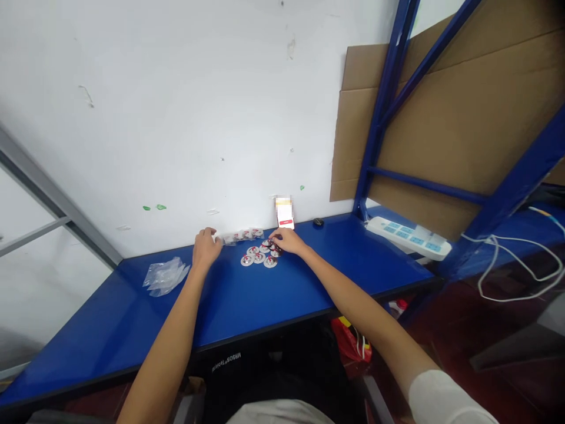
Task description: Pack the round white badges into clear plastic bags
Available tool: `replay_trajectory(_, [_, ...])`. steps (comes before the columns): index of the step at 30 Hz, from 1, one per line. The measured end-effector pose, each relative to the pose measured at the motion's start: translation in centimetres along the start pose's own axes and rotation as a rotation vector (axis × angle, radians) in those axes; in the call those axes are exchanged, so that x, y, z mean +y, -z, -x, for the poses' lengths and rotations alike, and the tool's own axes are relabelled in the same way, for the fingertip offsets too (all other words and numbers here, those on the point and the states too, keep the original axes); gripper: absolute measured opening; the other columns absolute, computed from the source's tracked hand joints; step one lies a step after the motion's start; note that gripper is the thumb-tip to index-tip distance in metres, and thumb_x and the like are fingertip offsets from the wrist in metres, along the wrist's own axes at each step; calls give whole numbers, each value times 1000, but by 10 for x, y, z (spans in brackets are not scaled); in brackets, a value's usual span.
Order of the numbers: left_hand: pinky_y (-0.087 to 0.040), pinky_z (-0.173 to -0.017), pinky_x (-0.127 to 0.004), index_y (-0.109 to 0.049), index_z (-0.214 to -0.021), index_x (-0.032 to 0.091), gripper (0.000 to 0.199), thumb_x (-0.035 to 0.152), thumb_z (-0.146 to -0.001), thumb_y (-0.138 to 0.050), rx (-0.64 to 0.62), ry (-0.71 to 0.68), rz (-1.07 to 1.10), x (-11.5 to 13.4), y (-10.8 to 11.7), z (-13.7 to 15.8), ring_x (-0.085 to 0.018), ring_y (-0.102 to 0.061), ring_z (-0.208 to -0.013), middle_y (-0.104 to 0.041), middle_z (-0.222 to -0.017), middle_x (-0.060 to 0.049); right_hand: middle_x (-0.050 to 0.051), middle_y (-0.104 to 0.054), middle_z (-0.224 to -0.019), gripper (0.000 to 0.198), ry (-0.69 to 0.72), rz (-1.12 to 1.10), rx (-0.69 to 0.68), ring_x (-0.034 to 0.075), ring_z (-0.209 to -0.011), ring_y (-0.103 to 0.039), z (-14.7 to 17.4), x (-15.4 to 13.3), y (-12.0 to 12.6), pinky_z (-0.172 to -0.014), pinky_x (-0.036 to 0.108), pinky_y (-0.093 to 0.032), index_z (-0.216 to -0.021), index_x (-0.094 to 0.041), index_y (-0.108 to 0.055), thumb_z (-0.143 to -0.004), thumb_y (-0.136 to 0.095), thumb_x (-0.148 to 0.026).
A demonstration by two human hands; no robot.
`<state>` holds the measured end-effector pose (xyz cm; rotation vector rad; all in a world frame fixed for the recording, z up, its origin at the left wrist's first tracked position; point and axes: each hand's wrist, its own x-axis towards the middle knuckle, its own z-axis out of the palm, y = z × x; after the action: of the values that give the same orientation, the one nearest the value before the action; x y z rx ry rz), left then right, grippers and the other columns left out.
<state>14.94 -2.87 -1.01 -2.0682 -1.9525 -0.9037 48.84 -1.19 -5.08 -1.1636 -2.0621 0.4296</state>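
Observation:
My left hand (206, 248) rests at the back of the blue table, thumb apart from its fingers, holding nothing that I can see. Just right of it, a row of clear packets (242, 236) with small red and silver pieces inside lies along the wall. My right hand (289, 241) has its fingertips pinched together at the far right of a loose group of round white discs (258, 258), which carry silver and red parts. It appears to grip one disc, mostly hidden by the fingers. Left of my left hand lies a pile of empty clear plastic bags (165, 275).
A lit phone (285, 213) leans on the white wall behind the discs. A small black object (318, 222) sits right of it. A white power strip (408, 237) with cables lies beyond the blue frame post (373, 141). Cardboard (463, 112) covers the frame.

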Motion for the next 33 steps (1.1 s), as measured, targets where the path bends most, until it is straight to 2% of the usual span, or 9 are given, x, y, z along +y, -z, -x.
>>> replay_trajectory(4, [-49, -111, -49, -64, -129, 14, 43, 14, -87, -54, -98, 37, -86, -21, -10, -3, -37, -61, -127, -67, -132, -20, 6, -83, -111, 25, 9, 8, -5, 23, -104, -76, -1, 2, -1, -95, 31, -57, -107, -21, -85, -94, -66, -11])
replay_trajectory(10, [-51, -110, -49, -66, -135, 15, 59, 11, -77, -58, -164, 10, -127, -34, -17, -3, -38, -63, -126, -67, -133, -21, 5, -84, -108, 26, 17, -2, -34, 23, -101, -77, 0, 1, 0, -94, 31, -57, -105, -22, -86, -94, -65, -11])
replay_trajectory(22, [-50, -113, -48, -67, -135, 15, 50, 26, -87, -60, -177, 22, -123, -39, -23, -6, -37, -65, -125, -67, -132, -21, 7, -83, -111, 19, 2, -8, -43, 22, -102, -77, 1, -2, 0, -94, 30, -58, -106, -20, -84, -93, -71, -14])
replay_trajectory(33, [-50, -112, -45, -68, -133, 16, 45, 27, -91, -57, -194, 21, -86, -38, -23, -5, -35, -66, -125, -68, -132, -20, 7, -82, -108, 18, 0, -3, -54, 22, -100, -77, 2, -5, 1, -92, 30, -58, -106, -19, -84, -94, -72, -13])
